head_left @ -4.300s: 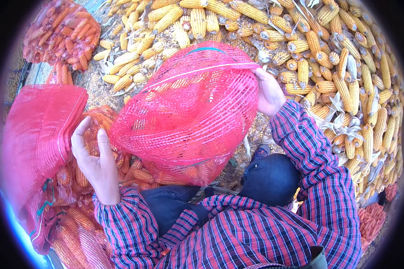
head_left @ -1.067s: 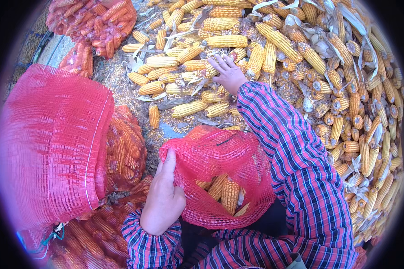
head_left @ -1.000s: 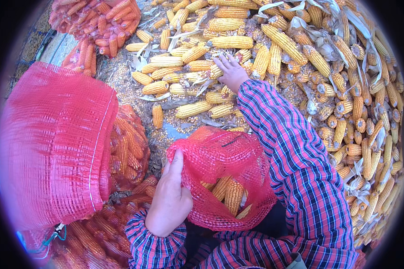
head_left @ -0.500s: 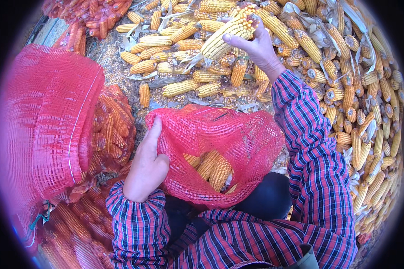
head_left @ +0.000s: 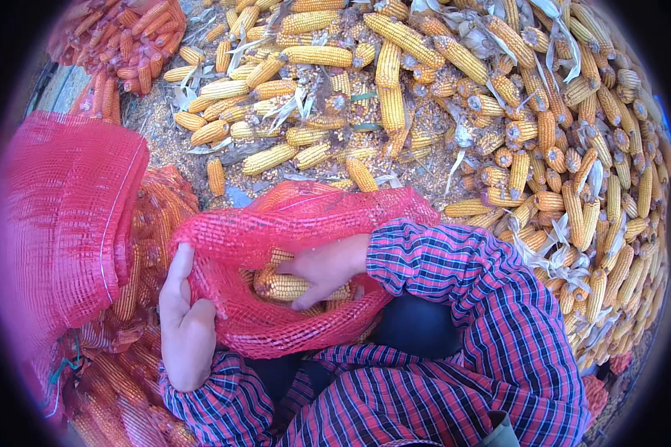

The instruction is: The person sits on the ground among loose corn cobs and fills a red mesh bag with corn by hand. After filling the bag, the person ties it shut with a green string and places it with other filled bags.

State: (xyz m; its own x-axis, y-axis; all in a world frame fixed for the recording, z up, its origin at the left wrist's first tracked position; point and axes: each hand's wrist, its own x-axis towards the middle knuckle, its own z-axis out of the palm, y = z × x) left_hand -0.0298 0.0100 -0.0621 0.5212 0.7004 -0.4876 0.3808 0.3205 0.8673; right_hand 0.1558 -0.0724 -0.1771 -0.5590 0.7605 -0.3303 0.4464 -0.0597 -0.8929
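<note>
A red mesh bag (head_left: pixel 298 335) stands in front of me with its mouth spread wide and corn cobs inside. My left hand (head_left: pixel 188 328) grips the left side of its rim, the thumb bent and one finger stretched along the mesh. Through the mouth reaches my right hand (head_left: pixel 328 270), which is around a yellow corn cob (head_left: pixel 287 288) low in the bag. Its fingertips are partly hidden by the cob and the mesh.
A big heap of corn cobs (head_left: pixel 544 141) spreads from the far side round to the right. At the left stands a filled bag with its red mesh top (head_left: pixel 67 223) folded over. Another full bag (head_left: pixel 119 37) lies far left. Loose kernels (head_left: pixel 156 112) litter the ground.
My right hand has come down from above the heap into the bag with a cob. My left hand and the bag's rim have shifted left in view.
</note>
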